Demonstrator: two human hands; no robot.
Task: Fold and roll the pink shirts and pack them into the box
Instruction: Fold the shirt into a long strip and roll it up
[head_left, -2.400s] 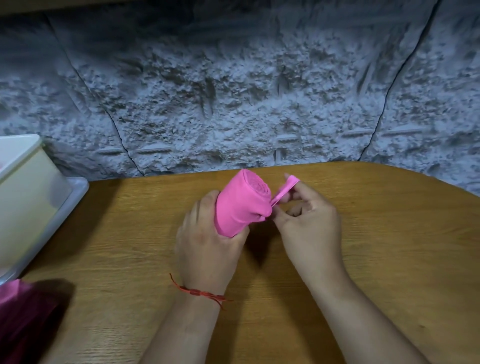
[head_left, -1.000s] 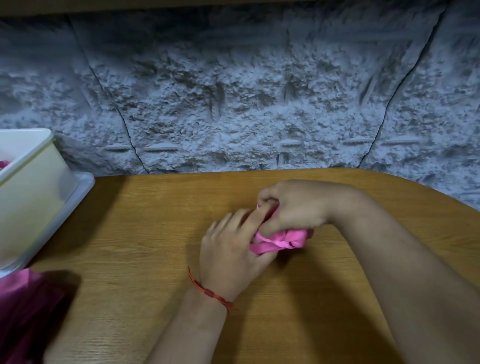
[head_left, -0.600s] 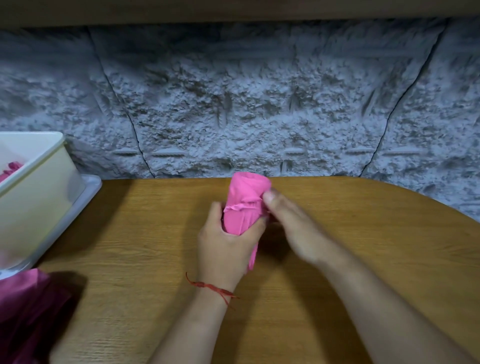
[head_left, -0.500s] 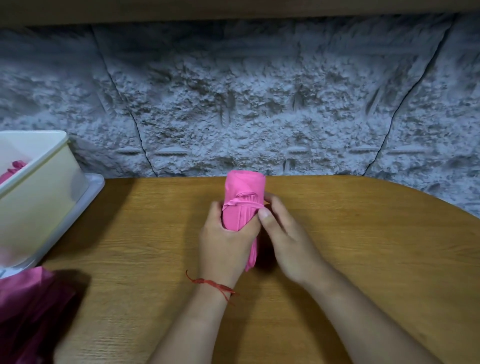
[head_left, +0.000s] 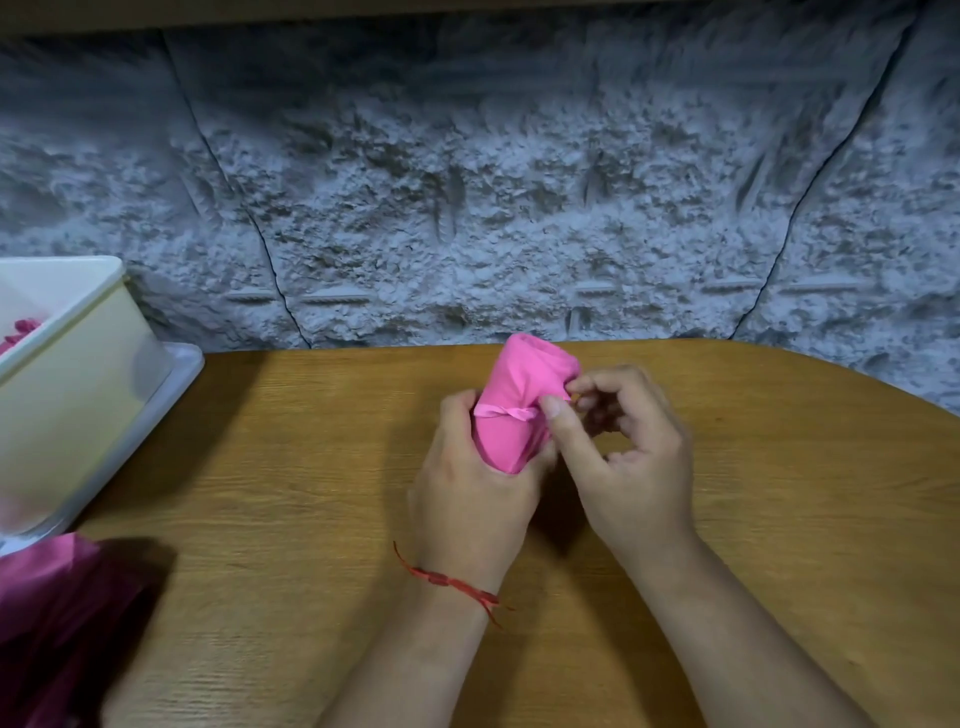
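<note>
Now my left hand (head_left: 470, 499) grips the lower half of the rolled shirt (head_left: 524, 384), held nearly upright over the table (head_left: 779, 467). Half a second ago my right hand (head_left: 628, 457) lay straighter against the roll; its thumb and forefinger have since curled to pinch the pink band (head_left: 501, 413) at the roll's middle. Far left of the roll stands the box (head_left: 78, 384); a pink heap (head_left: 47, 597) lies nearer me. My left palm hides the roll's lower end.
</note>
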